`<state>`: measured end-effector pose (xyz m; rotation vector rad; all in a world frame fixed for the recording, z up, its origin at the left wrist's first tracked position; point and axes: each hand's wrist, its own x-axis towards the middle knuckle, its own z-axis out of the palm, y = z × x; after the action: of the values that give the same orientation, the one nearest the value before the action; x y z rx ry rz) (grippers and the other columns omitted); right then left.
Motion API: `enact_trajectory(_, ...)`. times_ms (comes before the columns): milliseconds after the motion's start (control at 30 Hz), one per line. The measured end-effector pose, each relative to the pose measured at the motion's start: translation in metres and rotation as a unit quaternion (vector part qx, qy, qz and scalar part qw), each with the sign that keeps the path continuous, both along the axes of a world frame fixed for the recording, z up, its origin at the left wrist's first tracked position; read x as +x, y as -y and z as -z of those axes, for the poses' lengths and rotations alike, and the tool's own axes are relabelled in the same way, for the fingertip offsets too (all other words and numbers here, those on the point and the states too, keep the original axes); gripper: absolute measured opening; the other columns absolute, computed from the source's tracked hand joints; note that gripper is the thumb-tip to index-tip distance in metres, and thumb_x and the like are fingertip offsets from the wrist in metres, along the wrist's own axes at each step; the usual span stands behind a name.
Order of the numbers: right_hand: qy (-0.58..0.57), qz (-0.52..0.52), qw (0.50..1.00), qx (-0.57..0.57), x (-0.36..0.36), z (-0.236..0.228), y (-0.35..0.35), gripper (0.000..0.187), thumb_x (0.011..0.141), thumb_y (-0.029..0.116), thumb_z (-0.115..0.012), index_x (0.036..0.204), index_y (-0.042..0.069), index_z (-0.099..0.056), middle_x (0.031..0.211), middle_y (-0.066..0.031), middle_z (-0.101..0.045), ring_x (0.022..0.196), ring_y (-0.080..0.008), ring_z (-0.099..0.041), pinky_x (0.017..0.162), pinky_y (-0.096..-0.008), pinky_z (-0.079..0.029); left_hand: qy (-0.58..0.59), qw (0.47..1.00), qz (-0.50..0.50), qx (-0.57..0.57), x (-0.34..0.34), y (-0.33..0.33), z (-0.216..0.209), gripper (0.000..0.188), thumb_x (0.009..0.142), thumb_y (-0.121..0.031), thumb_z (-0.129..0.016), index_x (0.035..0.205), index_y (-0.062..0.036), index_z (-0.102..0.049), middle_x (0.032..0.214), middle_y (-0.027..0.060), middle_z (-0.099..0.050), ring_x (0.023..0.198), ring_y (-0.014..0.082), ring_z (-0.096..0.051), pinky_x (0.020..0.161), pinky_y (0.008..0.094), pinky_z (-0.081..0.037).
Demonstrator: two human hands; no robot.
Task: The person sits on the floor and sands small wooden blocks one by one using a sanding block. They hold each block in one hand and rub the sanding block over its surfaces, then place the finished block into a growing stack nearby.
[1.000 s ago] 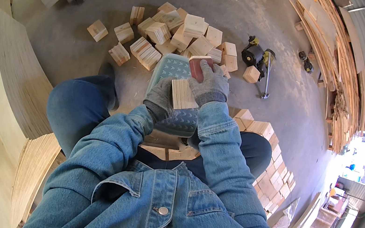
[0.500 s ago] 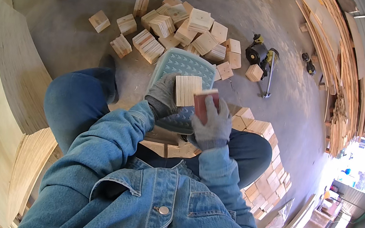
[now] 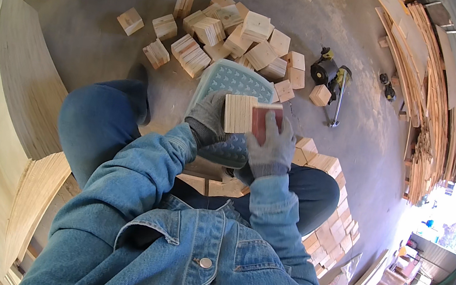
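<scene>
In a grey glove, my left hand [image 3: 208, 117] is closed round the left side of a light plywood block [image 3: 238, 114] with striped layered edges. My right hand [image 3: 272, 147], gloved too, grips a flat reddish-brown sanding block [image 3: 262, 125] from the right, fingers laid over its face. The sanding block meets or overlaps the wooden block's right edge; whether it presses on it I cannot tell. Both are held above a pale teal plastic stool [image 3: 230, 78] with a raised pattern on its top, between my knees.
Loose wooden blocks [image 3: 194, 55] are heaped on the floor beyond the stool. Stacked blocks [image 3: 328, 231] stand by my right knee. Power tools [image 3: 326, 71] lie right of the heap. Long boards [image 3: 430, 108] line the right wall; large curved wooden panels [image 3: 26, 71] rise on the left.
The sanding block has turned from a tilt to nearly upright and lies against the wooden block's right edge. My right hand has shifted slightly with it. My left hand keeps its hold.
</scene>
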<state>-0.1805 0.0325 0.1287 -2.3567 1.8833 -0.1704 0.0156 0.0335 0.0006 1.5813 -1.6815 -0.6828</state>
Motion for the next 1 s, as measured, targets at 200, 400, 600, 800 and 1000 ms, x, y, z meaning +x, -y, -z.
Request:
enact_trajectory(200, 0.000, 0.003, 1.000, 0.003, -0.011, -0.004, -0.022, 0.075, 0.087, 0.042, -0.079, 0.154, 0.016, -0.059, 0.155, -0.0261, -0.048, 0.129, -0.0498, -0.057, 0.106, -0.0574, -0.050, 0.019, 1.000, 0.006, 0.003, -0.001, 0.002, -0.003, 0.095, 0.070, -0.032, -0.091, 0.149, -0.0079, -0.044, 0.140, 0.0201, -0.053, 0.133, 0.0403, -0.052, 0.119, 0.0462, -0.044)
enact_trajectory(400, -0.031, 0.010, 0.999, 0.013, 0.040, -0.015, 0.059, 0.074, 0.086, 0.041, -0.080, 0.153, 0.018, -0.060, 0.152, -0.0227, -0.052, 0.128, -0.0452, -0.059, 0.106, -0.0545, -0.052, -0.020, 0.999, 0.002, 0.051, 0.003, 0.006, 0.004, 0.086, 0.080, -0.034, -0.086, 0.150, -0.0077, -0.044, 0.142, 0.0199, -0.052, 0.137, 0.0385, -0.051, 0.122, 0.0431, -0.042)
enact_trajectory(600, -0.023, 0.019, 1.000, 0.008, 0.041, -0.013, 0.058, 0.073, 0.087, 0.042, -0.080, 0.153, 0.017, -0.060, 0.153, -0.0213, -0.051, 0.129, -0.0452, -0.059, 0.106, -0.0539, -0.052, -0.026, 0.999, 0.002, 0.041, 0.002, 0.008, 0.016, 0.089, 0.077, -0.033, -0.089, 0.150, -0.0084, -0.044, 0.142, 0.0200, -0.053, 0.137, 0.0389, -0.052, 0.122, 0.0433, -0.042)
enact_trajectory(800, -0.021, 0.008, 1.000, 0.023, -0.004, -0.011, -0.019, 0.074, 0.087, 0.042, -0.080, 0.154, 0.016, -0.059, 0.155, -0.0230, -0.048, 0.130, -0.0479, -0.057, 0.107, -0.0567, -0.050, -0.002, 1.000, -0.003, -0.015, -0.002, 0.004, 0.011, 0.100, 0.065, -0.031, -0.097, 0.147, -0.0095, -0.045, 0.136, 0.0184, -0.055, 0.129, 0.0385, -0.055, 0.116, 0.0443, -0.046)
enact_trajectory(1000, -0.034, 0.000, 0.999, 0.027, 0.002, -0.014, -0.001, 0.073, 0.087, 0.041, -0.080, 0.153, 0.017, -0.060, 0.154, -0.0227, -0.048, 0.128, -0.0474, -0.058, 0.106, -0.0563, -0.051, -0.003, 0.999, -0.001, 0.041, -0.001, 0.002, -0.007, 0.096, 0.070, -0.033, -0.093, 0.149, -0.0091, -0.044, 0.139, 0.0188, -0.054, 0.133, 0.0394, -0.053, 0.119, 0.0449, -0.044)
